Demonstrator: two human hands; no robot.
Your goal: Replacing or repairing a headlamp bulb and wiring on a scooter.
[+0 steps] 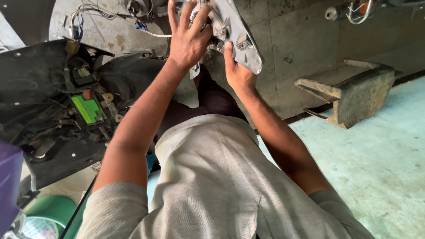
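Head view
Panel [237,37]: grey moulded plastic, curved, ribbed on its inner side with small screw bosses; held up at the top of the view, above the person's knees.
Panel look: matt and dusty, its lower edge tapering to a rounded point on the right; the upper part runs out of view.
Left hand [188,37]: arm stretched forward, palm flat against the panel's left side, fingers spread and pointing up; an open, pressing grip, not closed round anything.
Right hand [237,73]: below the panel, wrist bent, thumb up on the panel's inner face; fingers hidden behind it, so it appears to clasp the lower edge.
Wire [155,33]: thin, white, with a blue plug, left of the panel and running behind the left hand.
Scooter body [57,155]: left of the panel, black plastic shell opened up, cables and dusty parts inside.
Battery [88,108]: flat bright green top with a red cap, set in the scooter body, well left of the panel.
Block [354,90]: rough grey concrete, right of the panel, on the floor.
Floor [380,159]: pale green, smooth, scuffed, below and right of the panel.
Shirt [212,186]: grey woven cloth, below the panel.
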